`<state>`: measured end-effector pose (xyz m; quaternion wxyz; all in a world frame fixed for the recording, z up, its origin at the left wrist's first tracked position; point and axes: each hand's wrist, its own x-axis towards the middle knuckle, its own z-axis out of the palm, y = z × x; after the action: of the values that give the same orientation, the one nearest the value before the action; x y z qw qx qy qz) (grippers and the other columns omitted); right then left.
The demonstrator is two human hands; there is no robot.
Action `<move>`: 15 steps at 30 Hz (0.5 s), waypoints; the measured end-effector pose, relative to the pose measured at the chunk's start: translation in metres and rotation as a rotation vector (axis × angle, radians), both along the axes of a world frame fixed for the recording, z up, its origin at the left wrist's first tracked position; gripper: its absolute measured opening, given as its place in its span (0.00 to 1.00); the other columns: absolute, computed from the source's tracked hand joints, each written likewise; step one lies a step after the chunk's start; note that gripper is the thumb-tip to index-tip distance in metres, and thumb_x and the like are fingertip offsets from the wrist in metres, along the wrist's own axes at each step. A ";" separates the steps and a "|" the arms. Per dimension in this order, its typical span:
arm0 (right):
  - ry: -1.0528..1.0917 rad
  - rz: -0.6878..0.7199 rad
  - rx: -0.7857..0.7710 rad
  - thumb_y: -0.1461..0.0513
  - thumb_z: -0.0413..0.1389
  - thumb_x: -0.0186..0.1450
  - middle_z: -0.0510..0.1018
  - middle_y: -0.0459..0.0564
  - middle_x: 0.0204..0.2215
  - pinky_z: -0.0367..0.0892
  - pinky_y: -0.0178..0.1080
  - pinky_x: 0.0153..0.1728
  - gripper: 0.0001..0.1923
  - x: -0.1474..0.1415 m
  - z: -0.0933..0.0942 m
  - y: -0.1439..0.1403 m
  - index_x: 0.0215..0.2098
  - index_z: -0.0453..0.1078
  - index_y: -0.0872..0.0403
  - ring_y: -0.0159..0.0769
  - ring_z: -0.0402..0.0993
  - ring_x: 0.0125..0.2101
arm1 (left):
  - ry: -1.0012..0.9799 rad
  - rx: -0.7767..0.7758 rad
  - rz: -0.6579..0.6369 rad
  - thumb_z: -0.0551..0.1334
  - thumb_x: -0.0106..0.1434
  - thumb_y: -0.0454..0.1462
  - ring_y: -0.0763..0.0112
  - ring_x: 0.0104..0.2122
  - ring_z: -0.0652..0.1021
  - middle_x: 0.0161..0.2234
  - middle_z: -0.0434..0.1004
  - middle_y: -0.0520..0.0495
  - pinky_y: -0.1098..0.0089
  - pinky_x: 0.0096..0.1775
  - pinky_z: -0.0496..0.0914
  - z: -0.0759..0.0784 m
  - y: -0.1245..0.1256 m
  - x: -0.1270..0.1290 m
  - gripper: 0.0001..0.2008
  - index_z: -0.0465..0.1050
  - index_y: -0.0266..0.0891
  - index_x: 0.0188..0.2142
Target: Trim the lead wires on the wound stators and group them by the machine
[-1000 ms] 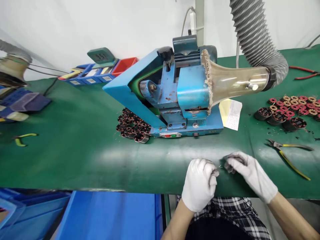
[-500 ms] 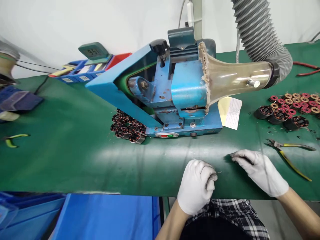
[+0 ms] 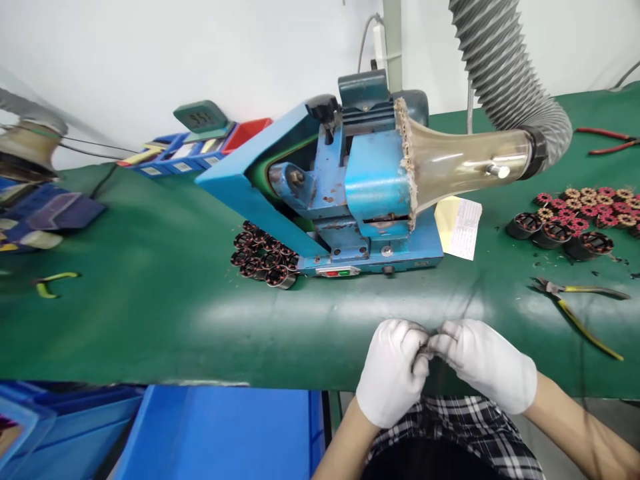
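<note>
My left hand (image 3: 394,372), in a white glove with darkened fingertips, is closed above the front edge of the green worktop (image 3: 210,340). My right hand (image 3: 484,363), gloved the same way, has its fingers pinched together against the left fingertips. Whatever lies between the two hands is hidden by the fingers. Behind them stands a blue belt sander (image 3: 379,175) with a clear suction hood (image 3: 457,157). Yellow-handled pliers (image 3: 575,303) lie open to the right of my right hand.
Black-rimmed motor cores (image 3: 553,233) stand at the right, before red and tan wound cores (image 3: 600,203). More cores (image 3: 267,259) cluster left of the sander. A paper note (image 3: 463,228), red-handled pliers (image 3: 607,142) and parts bins (image 3: 180,160) lie farther back. A blue crate (image 3: 225,433) sits below the edge.
My right hand has moved left, from apart on the worktop to meeting my left fingertips. My left hand has stayed nearly in place. The camera view has shifted slightly.
</note>
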<state>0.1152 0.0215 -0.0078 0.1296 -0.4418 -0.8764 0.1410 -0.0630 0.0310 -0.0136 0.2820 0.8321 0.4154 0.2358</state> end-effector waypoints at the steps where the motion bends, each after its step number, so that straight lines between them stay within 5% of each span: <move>1: 0.008 -0.010 -0.010 0.69 0.43 0.65 0.74 0.49 0.25 0.68 0.39 0.25 0.14 0.000 -0.002 0.000 0.34 0.70 0.54 0.36 0.70 0.23 | -0.026 -0.029 0.004 0.55 0.56 0.30 0.62 0.42 0.74 0.41 0.73 0.44 0.58 0.44 0.69 0.001 0.000 -0.002 0.11 0.66 0.39 0.39; 5: 0.151 -0.108 -0.074 0.65 0.44 0.68 0.75 0.50 0.28 0.71 0.36 0.28 0.12 -0.001 -0.011 -0.003 0.38 0.70 0.55 0.34 0.74 0.26 | -0.051 -0.179 0.053 0.67 0.46 0.34 0.52 0.55 0.66 0.56 0.61 0.36 0.53 0.52 0.67 -0.004 0.003 -0.014 0.33 0.59 0.37 0.52; 10: 0.219 -0.173 -0.034 0.63 0.38 0.70 0.70 0.49 0.24 0.69 0.35 0.23 0.19 -0.003 -0.005 -0.004 0.41 0.72 0.53 0.34 0.70 0.22 | -0.096 -0.204 0.136 0.70 0.41 0.33 0.52 0.53 0.69 0.51 0.68 0.42 0.53 0.52 0.67 -0.009 0.003 -0.015 0.26 0.69 0.42 0.42; 12: 0.234 -0.180 0.046 0.64 0.37 0.70 0.68 0.48 0.22 0.67 0.34 0.20 0.21 -0.004 0.004 -0.006 0.38 0.72 0.53 0.33 0.67 0.20 | -0.181 -0.237 0.185 0.69 0.41 0.31 0.57 0.48 0.74 0.47 0.72 0.43 0.57 0.48 0.71 -0.004 -0.001 -0.010 0.27 0.69 0.41 0.44; 15: 0.332 -0.230 0.079 0.63 0.40 0.69 0.68 0.47 0.23 0.67 0.33 0.22 0.17 -0.008 0.018 -0.010 0.36 0.71 0.51 0.32 0.67 0.21 | -0.244 -0.317 0.243 0.63 0.50 0.33 0.70 0.28 0.79 0.35 0.78 0.49 0.72 0.29 0.76 0.005 -0.009 -0.004 0.22 0.69 0.36 0.47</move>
<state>0.1076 0.0120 0.0104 0.3046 -0.5041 -0.7918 0.1615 -0.0669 0.0216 -0.0088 0.4266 0.6866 0.5074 0.2986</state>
